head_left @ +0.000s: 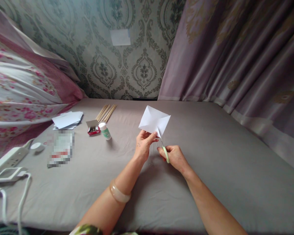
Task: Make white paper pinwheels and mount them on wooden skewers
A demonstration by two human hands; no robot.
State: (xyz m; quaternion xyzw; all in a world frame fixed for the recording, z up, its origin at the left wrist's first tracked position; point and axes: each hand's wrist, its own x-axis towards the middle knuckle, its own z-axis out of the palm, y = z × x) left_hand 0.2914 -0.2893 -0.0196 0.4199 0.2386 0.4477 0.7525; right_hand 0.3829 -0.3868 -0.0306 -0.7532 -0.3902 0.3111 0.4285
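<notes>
A white sheet of paper (153, 119), creased along its diagonals, is held up at the middle of the view. My left hand (145, 141) pinches its lower edge between thumb and fingers. From the lower right, my right hand (172, 156) grips scissors (166, 154) with pale green handles. Their metal blades reach the paper's lower edge, along a crease running inward from the near corner. How far the cut goes in is too small to tell. A pale bangle (119, 193) circles my left forearm.
On the grey sheet-covered surface (225, 169), to the left, lie a stack of white paper (68, 120), wooden sticks (106, 112), an opened small red box (93, 128), a white-and-green bottle (105, 131) and a blurred packet (61, 148). A power strip (8, 162) with cables is at far left.
</notes>
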